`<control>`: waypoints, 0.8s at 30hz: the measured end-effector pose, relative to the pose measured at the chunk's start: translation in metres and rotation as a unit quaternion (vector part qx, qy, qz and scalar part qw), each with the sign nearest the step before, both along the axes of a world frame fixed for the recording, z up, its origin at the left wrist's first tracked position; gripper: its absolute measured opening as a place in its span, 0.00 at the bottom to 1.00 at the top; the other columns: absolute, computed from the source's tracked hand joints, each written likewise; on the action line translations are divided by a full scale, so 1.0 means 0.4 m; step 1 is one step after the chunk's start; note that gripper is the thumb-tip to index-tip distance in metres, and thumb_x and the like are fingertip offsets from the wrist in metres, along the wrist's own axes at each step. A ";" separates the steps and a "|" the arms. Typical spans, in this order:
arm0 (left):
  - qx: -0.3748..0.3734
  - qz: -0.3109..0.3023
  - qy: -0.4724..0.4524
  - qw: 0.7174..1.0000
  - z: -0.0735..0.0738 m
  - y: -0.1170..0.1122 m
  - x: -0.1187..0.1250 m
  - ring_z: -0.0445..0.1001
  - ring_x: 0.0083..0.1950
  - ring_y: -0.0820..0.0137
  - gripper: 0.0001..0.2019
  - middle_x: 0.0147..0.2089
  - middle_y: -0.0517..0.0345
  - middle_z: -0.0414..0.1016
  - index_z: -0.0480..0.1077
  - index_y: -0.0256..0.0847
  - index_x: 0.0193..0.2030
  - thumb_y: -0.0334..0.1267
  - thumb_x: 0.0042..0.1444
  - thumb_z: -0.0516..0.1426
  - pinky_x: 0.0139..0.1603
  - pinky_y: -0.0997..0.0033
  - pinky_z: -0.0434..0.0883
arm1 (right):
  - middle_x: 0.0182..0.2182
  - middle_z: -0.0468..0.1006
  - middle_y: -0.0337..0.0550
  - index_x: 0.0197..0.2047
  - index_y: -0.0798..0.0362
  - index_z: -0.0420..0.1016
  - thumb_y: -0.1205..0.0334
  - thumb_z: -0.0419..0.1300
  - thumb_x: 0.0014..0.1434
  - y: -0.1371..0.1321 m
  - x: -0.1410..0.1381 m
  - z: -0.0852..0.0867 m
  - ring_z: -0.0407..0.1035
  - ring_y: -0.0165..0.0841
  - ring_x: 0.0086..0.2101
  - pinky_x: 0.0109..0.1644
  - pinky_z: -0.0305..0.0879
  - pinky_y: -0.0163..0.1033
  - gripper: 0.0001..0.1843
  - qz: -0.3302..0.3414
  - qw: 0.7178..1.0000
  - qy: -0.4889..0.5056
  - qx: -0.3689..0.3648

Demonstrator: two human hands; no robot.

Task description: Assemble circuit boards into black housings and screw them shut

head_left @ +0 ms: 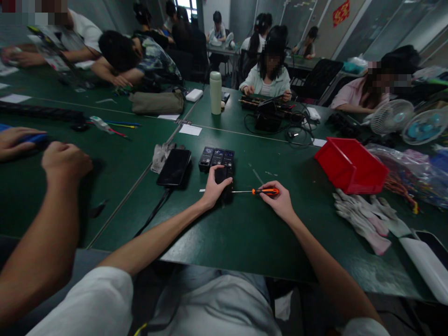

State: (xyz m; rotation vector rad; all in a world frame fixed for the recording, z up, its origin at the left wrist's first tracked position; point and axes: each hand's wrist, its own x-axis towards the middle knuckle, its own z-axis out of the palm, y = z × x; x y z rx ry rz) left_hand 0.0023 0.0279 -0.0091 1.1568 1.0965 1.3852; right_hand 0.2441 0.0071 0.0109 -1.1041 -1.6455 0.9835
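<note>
Left hand (213,187) on a black module (221,175), right hand (280,201) on a screwdriver (259,191)

Left to right: a dark-screened phone (174,167) lies on the green table (210,238); beside it, the left hand grips the module between thumb and fingers, just on the near side of three black units (219,156) in a row. The right hand, closed about the orange-and-black handle, holds the screwdriver nearly level, its shaft reaching the module's right side; whether the tip is seated cannot be told. A red bin (350,168) stands farther right. The step in hand appears to be bringing tool to module; the next move seems to call for a steady left grip and an aligned shaft.
</note>
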 end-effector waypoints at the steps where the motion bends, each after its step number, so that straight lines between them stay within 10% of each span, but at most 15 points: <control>1: -0.004 -0.003 -0.007 1.000 -0.002 0.001 0.000 0.73 0.35 0.70 0.27 0.41 0.58 0.68 0.56 0.46 0.55 0.43 0.50 0.60 0.37 0.64 0.74 | 0.39 0.76 0.43 0.41 0.50 0.72 0.59 0.65 0.53 0.000 0.001 0.000 0.73 0.37 0.42 0.49 0.68 0.46 0.13 -0.005 1.000 -0.004 0.002; 24: 0.140 0.104 0.187 0.967 0.071 0.017 -0.026 0.71 0.40 0.70 0.18 0.41 0.57 0.68 0.62 0.44 0.49 0.45 0.53 0.59 0.41 0.69 0.72 | 0.34 0.73 0.42 0.39 0.53 0.71 0.50 0.65 0.51 0.023 0.034 -0.047 0.69 0.29 0.27 0.31 0.69 0.37 0.18 -0.108 0.992 0.060 -0.006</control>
